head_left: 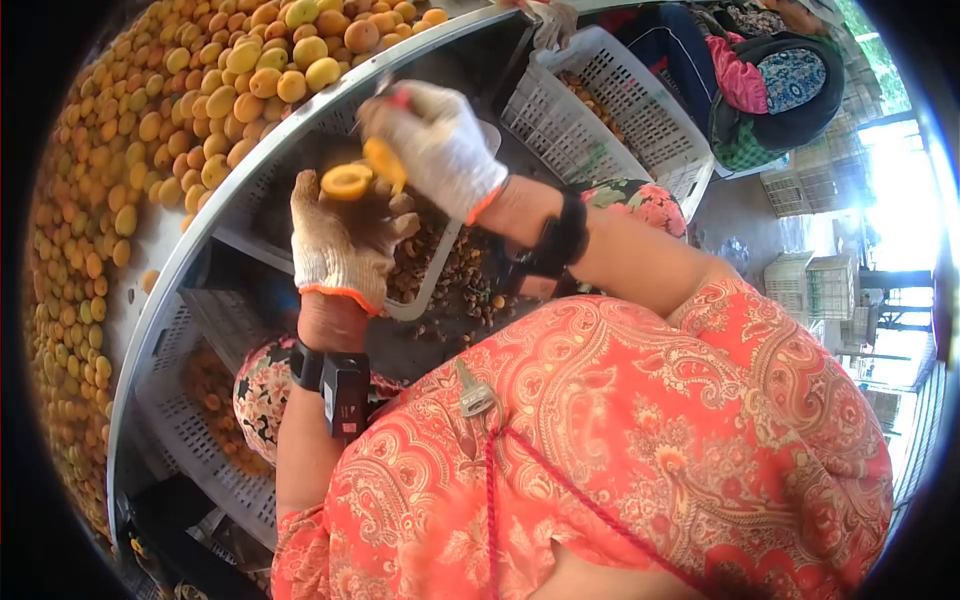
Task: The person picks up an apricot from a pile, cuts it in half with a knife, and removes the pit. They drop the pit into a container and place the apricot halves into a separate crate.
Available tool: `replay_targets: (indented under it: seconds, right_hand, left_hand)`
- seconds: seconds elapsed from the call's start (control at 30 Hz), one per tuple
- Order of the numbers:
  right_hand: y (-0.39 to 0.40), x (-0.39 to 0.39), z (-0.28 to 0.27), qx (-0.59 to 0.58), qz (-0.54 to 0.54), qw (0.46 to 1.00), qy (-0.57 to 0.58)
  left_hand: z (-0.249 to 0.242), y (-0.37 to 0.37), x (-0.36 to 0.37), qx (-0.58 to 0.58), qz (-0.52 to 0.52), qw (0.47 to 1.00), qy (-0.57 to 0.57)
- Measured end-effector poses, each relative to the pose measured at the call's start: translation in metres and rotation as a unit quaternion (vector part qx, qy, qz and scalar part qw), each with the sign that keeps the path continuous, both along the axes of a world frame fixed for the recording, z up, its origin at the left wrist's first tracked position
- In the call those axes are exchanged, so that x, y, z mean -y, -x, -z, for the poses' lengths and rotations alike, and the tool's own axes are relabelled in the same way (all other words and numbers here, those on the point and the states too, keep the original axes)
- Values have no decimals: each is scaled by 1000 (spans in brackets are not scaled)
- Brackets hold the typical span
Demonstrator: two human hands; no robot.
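Observation:
My left hand point(340, 240), in a cream work glove with an orange cuff, has its fingers and thumb spread apart. At its fingertips is a halved apricot point(347, 182), cut face showing. My right hand point(435, 140), in a white glove, is closed on a small red-handled tool point(400, 97), mostly hidden by the fingers and blurred. Just below the right hand's fingers hangs another apricot piece point(383, 165), smeared by motion. Under both hands stands a light-rimmed bin point(440, 270) with brown pits point(410, 265) in and around it.
Whole apricots point(250, 80) are heaped behind a curved metal table edge point(215, 205). One crate point(180, 390) with orange pieces stands at left, another crate point(600, 100) at upper right. A person point(770, 85) sits beyond it. Stacked crates point(810, 280) stand farther right.

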State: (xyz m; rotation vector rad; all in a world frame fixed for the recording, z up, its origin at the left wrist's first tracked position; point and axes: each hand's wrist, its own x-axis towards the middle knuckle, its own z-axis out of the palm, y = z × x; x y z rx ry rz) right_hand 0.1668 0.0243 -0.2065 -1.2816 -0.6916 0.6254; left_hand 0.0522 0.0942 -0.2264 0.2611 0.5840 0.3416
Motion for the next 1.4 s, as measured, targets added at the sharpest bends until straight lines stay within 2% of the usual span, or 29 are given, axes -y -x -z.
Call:
replay_targets:
  seconds: [0.03,0.07,0.1,0.13,0.17,0.27,0.3,0.37,0.5,0.57,0.6,0.7,0.73,0.8,1.03,1.13,1.2,1.4]
  right_hand:
    - [5,2,0,66,-35,997,17]
    - [8,7,-9,165,-27,985,49]
    - [9,11,-17,262,-20,961,81]
    - [11,4,-13,166,-4,981,101]
    - [11,-4,-11,51,3,998,-30]
    - [-8,9,-30,248,16,969,1]
    - [-12,1,-27,177,-1,979,-97]
    - [-3,5,-54,-3,-20,995,-101]
    - [4,-4,-54,-79,-37,988,-124]
    - [5,-8,-54,-160,-61,978,-118]
    - [7,-12,-53,-180,-52,973,-135]
    - [6,-17,-51,-236,-35,962,-131]
    - [3,-16,-49,-236,-35,962,-132]
    - [-3,-13,-44,-202,-116,959,-162]
    - [-2,-5,-60,-190,-172,960,-115]
    - [-4,-5,-57,-189,-197,956,-107]
    - [-12,-6,-44,-305,-249,905,-160]
    - [-14,-5,-37,-338,-238,893,-179]
  left_hand:
    - [-4,0,4,1,-18,1000,-12]
    - [8,3,-1,56,12,998,-20]
    - [16,8,-7,58,12,998,-23]
    - [12,12,-11,78,53,996,6]
    - [8,16,-11,96,94,990,36]
    - [2,20,-6,101,99,990,7]
    - [0,20,-6,122,112,986,7]
    - [-7,19,-3,107,108,988,-9]
    - [-11,20,0,120,132,984,-10]
    - [-16,20,2,77,120,989,32]
    - [-21,19,7,24,95,995,19]
    - [-19,18,5,82,114,990,34]
    - [-20,18,6,81,114,990,34]
    - [-24,17,9,59,101,993,24]
    - [-24,19,10,78,138,987,12]
    - [-25,20,13,81,140,986,-27]
    - [-23,20,14,106,148,982,-47]
    - [-17,19,12,136,166,977,-4]
